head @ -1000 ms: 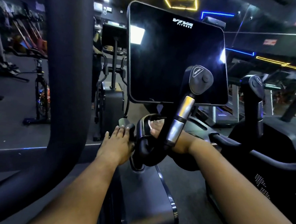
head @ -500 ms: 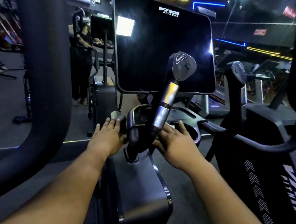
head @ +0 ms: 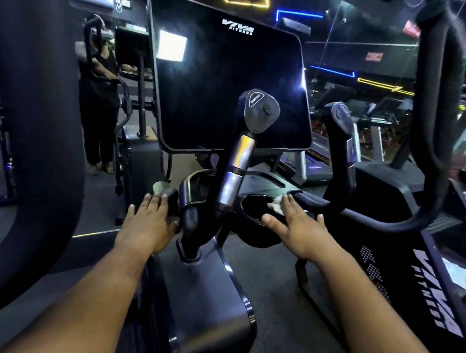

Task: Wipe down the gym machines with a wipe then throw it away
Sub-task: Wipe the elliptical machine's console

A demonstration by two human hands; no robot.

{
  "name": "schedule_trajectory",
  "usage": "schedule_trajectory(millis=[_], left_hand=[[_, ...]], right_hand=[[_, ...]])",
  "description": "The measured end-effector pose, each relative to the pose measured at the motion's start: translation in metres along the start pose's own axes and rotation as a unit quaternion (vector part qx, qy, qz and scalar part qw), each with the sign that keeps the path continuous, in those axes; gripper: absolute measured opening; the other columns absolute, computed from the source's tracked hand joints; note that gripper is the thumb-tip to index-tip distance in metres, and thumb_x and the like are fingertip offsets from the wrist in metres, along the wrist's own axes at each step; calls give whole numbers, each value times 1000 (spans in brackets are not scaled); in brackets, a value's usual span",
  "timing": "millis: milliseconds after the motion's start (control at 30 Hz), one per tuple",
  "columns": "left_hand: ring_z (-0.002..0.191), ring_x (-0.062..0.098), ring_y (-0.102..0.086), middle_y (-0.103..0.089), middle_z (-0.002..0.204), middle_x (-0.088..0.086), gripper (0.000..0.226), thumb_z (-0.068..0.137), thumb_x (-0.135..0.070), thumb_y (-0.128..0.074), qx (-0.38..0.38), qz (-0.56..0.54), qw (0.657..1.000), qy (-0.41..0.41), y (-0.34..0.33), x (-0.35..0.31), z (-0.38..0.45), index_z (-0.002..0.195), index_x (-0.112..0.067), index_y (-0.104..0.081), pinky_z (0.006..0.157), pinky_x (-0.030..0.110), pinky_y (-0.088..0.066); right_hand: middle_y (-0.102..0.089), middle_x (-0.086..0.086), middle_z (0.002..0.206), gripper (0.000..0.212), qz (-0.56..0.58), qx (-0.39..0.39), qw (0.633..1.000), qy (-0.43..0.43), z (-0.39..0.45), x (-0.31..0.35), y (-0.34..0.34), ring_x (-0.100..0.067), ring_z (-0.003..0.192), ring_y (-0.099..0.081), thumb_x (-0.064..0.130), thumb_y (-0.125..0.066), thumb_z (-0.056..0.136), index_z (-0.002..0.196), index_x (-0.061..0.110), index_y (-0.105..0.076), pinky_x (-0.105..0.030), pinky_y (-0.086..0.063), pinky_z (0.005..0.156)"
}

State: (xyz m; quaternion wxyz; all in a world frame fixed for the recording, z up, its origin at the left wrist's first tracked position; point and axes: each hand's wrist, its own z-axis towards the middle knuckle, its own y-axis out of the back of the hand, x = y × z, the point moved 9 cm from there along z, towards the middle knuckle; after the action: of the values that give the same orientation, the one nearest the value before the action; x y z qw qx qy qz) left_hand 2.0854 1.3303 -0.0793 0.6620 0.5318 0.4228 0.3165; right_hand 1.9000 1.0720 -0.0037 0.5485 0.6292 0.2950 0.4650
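Note:
I face a black cardio machine with a large dark screen (head: pixel 225 77) and an upright handle with silver sensor bands (head: pixel 237 165). My right hand (head: pixel 292 225) lies flat with straight fingers over the right cup holder (head: pixel 251 210), pressing a white wipe (head: pixel 276 205) that peeks out under the fingertips. My left hand (head: pixel 149 222) rests with straight fingers on the left handle stub (head: pixel 166 195) beside the console.
A thick black moving arm (head: pixel 38 127) rises at my left, another curved bar (head: pixel 431 139) at my right. A second upright handle (head: pixel 341 136) stands right of the screen. A person (head: pixel 99 99) stands at a machine behind on the left. Treadmills fill the background.
My right hand slid from behind the silver-banded handle rightward onto the cup holder, the wipe now showing under its fingers. My left hand stayed on the left stub. The view shifted.

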Motion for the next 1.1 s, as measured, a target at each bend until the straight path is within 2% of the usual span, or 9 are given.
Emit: schedule_trajectory(millis=[133, 333, 533, 633, 667, 767, 933, 1000, 1100], left_hand=[[158, 19, 9, 5, 172, 2, 74, 107, -48, -31, -3, 5, 1000, 1, -1, 1, 0, 163, -17, 6, 128, 48, -2], [158, 19, 9, 6, 172, 1, 72, 108, -48, -27, 3, 5, 1000, 3, -2, 2, 4, 163, -18, 7, 128, 48, -3], [158, 19, 10, 7, 172, -1, 73, 108, -48, -30, -5, 6, 1000, 3, -6, 6, 11, 163, -19, 7, 128, 49, -5], [158, 19, 10, 8, 172, -1, 73, 108, -48, -30, -2, 9, 1000, 4, -7, 7, 12, 163, -20, 8, 128, 49, -6], [158, 19, 10, 9, 172, -1, 73, 108, -48, -31, -1, 10, 1000, 5, -7, 7, 12, 163, -20, 8, 128, 49, -6], [158, 19, 10, 9, 172, -1, 73, 108, -47, -31, 3, 15, 1000, 5, -5, 6, 10, 163, -20, 8, 128, 48, -5], [158, 19, 8, 8, 172, -1, 74, 108, -47, -33, 6, 12, 1000, 9, -5, 6, 9, 163, -21, 8, 128, 49, -4], [158, 19, 8, 8, 172, 0, 74, 107, -47, -33, 10, 12, 1000, 11, -4, 4, 10, 163, -21, 8, 128, 48, -4], [158, 20, 7, 7, 172, 0, 75, 107, -47, -34, 18, 7, 1000, 14, -3, 3, 7, 163, -20, 8, 128, 48, -4]], right_hand=[[0, 9, 170, 87, 33, 47, 998, 0, 33, -3, 5, -13, 156, 5, 76, -22, 93, 163, 25, -8, -59, 7, 120], [-7, 10, 170, 78, -47, 83, 990, 101, 65, 37, -7, -10, 156, 5, 76, -24, 95, 160, 34, -18, -57, 17, 119], [-3, 5, 170, 95, -90, 79, 993, -5, 101, 2, 18, -14, 156, 4, 87, -20, 86, 162, 29, -15, -65, 13, 115], [0, 5, 171, 139, -97, 81, 992, -28, 128, 14, 12, -16, 156, 5, 108, -2, 47, 162, 31, -13, -71, 8, 114], [-1, 4, 171, 140, -104, 80, 991, -14, 136, 26, 7, -17, 156, 5, 108, 1, 46, 162, 31, -13, -72, 7, 115], [-3, -3, 170, 94, -124, 101, 985, 58, 133, 78, -11, -22, 157, 2, 83, -21, 88, 162, 25, -13, -67, 5, 118], [-2, -5, 170, 72, -143, 137, 966, 164, 101, 103, -24, -23, 156, 3, 57, -29, 103, 163, 21, -13, -66, 10, 118], [-6, 1, 170, 60, -122, 134, 971, 158, 97, 86, -15, -19, 156, -1, 50, -28, 106, 161, 27, -20, -69, 10, 116], [-7, 3, 170, 60, -127, 120, 978, 116, 100, 72, -7, -23, 156, -3, 58, -28, 104, 160, 37, -22, -71, 11, 115]])
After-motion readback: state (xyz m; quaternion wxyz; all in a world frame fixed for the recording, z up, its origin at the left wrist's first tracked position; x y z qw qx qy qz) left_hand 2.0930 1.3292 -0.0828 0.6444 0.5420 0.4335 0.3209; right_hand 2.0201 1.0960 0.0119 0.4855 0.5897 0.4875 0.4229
